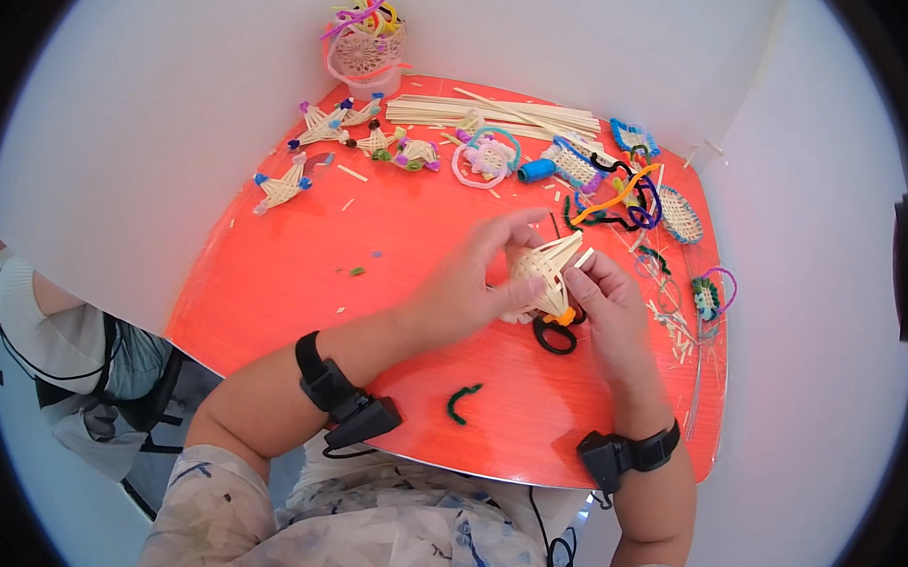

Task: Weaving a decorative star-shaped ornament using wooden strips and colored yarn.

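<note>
My left hand [471,283] is closed around a small woven piece of pale flat strips [540,270], holding it over the red table. Strip ends stick out at its upper right, and an orange tie [565,318] sits at its lower corner. At its right side, my right hand [613,303] pinches one of the strip ends between thumb and fingers. Partly hidden under the work lie scissors, of which a black handle loop [553,348] shows. A short dark green pipe cleaner [450,409] rests nearer to me.
Several star-shaped woven pieces [283,185] lie at the far left. Behind them stands a pink cup of pipe cleaners [364,62]. Pale strips [498,114] are stacked at the back. A blue spool [536,171], tangled pipe cleaners and an oval woven piece [681,216] crowd the right.
</note>
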`<action>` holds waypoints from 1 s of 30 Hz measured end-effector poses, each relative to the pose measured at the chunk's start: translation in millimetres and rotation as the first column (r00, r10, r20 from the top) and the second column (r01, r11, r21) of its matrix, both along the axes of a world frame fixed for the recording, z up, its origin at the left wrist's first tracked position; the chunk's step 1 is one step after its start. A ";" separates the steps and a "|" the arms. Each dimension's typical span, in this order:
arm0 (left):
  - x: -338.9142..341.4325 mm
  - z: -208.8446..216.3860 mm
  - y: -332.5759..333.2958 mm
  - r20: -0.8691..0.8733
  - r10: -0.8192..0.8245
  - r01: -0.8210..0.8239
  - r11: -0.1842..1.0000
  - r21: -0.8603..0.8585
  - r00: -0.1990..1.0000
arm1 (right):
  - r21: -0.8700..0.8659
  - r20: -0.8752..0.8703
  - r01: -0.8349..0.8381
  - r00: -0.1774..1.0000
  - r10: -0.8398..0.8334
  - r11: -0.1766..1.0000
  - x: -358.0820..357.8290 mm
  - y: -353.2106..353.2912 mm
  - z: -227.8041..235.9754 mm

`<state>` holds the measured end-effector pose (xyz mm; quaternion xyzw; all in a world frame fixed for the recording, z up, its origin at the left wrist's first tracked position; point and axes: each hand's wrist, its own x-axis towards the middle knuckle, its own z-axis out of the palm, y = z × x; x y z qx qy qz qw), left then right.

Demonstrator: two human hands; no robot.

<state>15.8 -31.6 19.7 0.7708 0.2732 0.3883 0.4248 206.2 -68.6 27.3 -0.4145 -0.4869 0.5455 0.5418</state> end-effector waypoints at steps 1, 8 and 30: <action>-2.8 -5.5 7.6 0.049 0.020 -0.017 0.997 -0.074 0.999 | -0.002 0.045 -0.043 0.998 0.043 0.999 0.4 1.4 1.3; -10.0 5.3 12.3 -0.011 0.031 -0.033 0.919 -0.392 0.999 | -0.027 0.215 -0.210 0.954 0.211 0.977 7.1 0.3 2.8; -11.2 8.9 6.5 0.103 -0.023 0.070 0.869 -0.489 0.994 | -0.022 0.229 -0.051 0.972 0.055 0.998 2.9 -3.7 8.3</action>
